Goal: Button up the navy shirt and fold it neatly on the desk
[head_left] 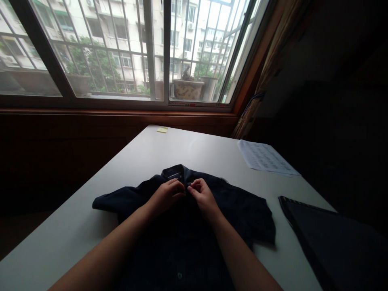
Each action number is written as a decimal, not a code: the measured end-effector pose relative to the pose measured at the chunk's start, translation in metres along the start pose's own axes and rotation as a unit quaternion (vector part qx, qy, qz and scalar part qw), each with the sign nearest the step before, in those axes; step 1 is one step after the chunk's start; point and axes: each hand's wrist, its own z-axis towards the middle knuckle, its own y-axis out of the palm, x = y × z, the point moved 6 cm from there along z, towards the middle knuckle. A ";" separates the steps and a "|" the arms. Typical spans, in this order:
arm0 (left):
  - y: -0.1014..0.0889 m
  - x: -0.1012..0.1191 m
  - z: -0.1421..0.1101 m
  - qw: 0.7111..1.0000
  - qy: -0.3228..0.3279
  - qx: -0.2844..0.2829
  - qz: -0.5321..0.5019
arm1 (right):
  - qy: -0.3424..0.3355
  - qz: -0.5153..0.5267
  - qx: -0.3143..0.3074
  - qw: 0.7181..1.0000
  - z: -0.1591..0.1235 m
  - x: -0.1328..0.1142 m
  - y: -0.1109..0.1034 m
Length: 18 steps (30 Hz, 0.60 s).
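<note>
A dark navy short-sleeved shirt (pixel 242 206) lies spread on the white table (pixel 121 161), its collar toward the window and its sleeves out to both sides. Just below the collar, my left hand (pixel 168 196) pinches the front of the shirt with thumb and fingers. My right hand (pixel 203 196) pinches the cloth beside it, a small gap away. Whatever button or buttonhole may be between the fingertips is too dark and small to make out. One pale button shows low on the shirt front, between my forearms.
Printed sheets of paper (pixel 266 157) lie at the table's right edge. Nearer on the right is a dark flat object (pixel 333 238) with a ridged edge. A yellow sticky note (pixel 162 129) sits at the far corner. Beyond the table is a barred window (pixel 121 52) with a curtain beside it.
</note>
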 end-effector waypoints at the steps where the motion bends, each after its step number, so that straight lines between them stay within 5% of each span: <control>1: 0.000 0.001 0.000 1.000 0.005 0.001 0.007 | -0.001 0.003 0.000 1.000 0.000 0.000 0.000; 18: -0.001 0.018 -0.003 0.991 0.086 0.013 0.097 | -0.006 -0.014 0.001 1.000 0.001 -0.002 0.000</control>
